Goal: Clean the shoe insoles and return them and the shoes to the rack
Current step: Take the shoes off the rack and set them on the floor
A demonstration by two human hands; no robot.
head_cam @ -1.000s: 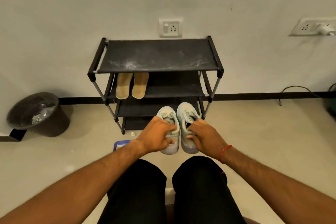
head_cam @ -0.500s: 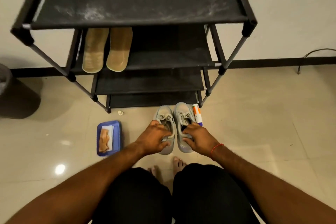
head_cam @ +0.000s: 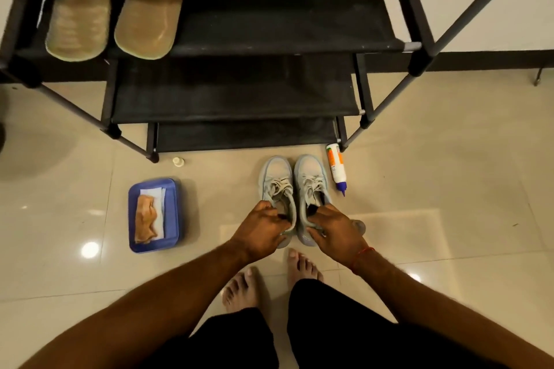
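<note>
A blue tray [head_cam: 173, 213] holds a cloth [head_cam: 146, 219]; a white bottle [head_cam: 335, 168] lies apart.

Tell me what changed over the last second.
The left hand and right hand lowered the grey shoes from in front of the rack to the floor, each keeping its grip on a heel. The insoles stayed on their shelf; tray and bottle did not move.

No legible text anywhere in view. White bottle [head_cam: 335, 165] carries an orange label; print on it too small and blurred to make out.
</note>
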